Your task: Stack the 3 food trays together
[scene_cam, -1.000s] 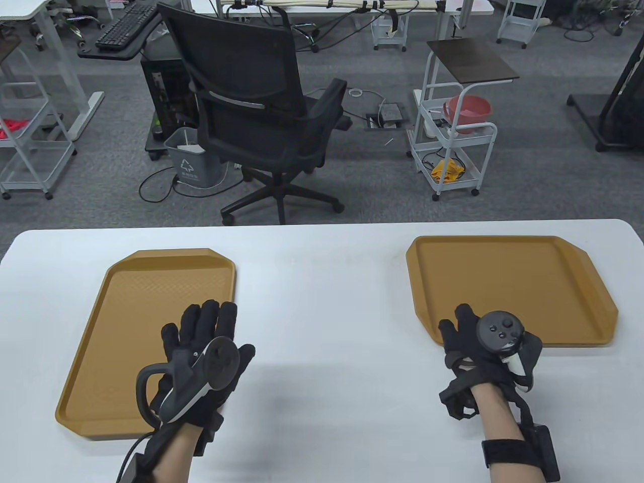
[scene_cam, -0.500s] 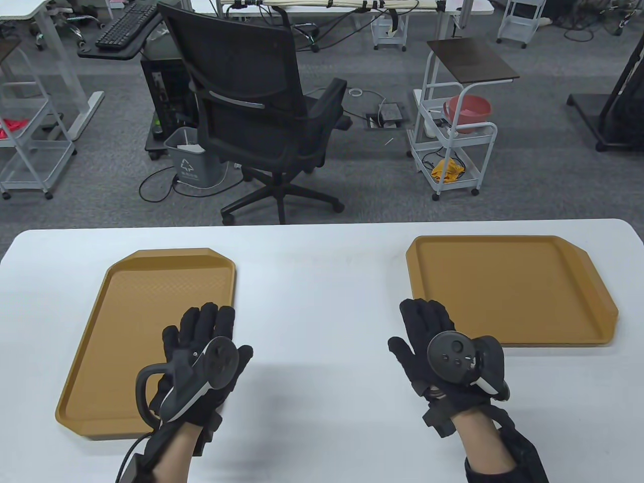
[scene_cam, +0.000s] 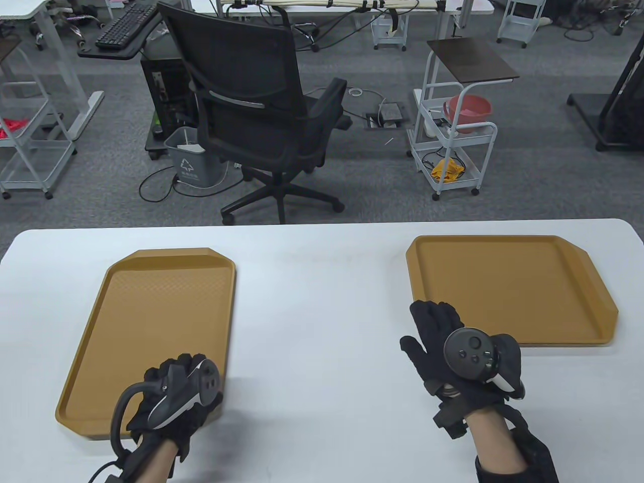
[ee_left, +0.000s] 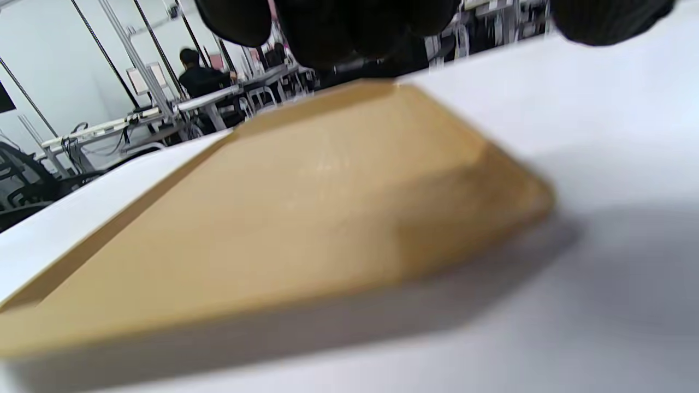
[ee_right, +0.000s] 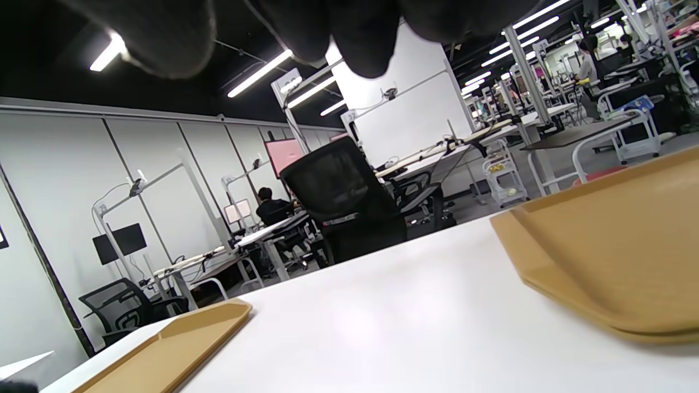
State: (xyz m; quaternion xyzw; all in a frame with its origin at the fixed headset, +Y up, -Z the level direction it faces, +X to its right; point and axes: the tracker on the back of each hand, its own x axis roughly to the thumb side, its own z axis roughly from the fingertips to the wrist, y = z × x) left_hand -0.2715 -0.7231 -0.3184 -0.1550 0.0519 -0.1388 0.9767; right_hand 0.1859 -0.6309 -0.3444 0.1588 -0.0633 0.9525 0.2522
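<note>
A brown food tray (scene_cam: 156,312) lies on the left of the white table (scene_cam: 322,292). It fills the blurred left wrist view (ee_left: 306,207). My left hand (scene_cam: 171,387) hangs over its near right corner with fingers curled down, gripping nothing that I can see. A second brown tray (scene_cam: 508,287) lies on the right. In the right wrist view (ee_right: 617,256) its edge shows two rims, one on the other. My right hand (scene_cam: 443,337) lies flat and open at its near left corner, fingertips over the rim, holding nothing.
A black office chair (scene_cam: 256,100) stands past the table's far edge. A white trolley (scene_cam: 453,146) with a red basin stands to its right. A grey bin (scene_cam: 188,161) is on the floor. The table's front edge is under my wrists.
My left hand has drawn back from the tray's middle right to its near right corner, fingers curling. My right hand left the right tray's edge, opened flat, then edged back right.
</note>
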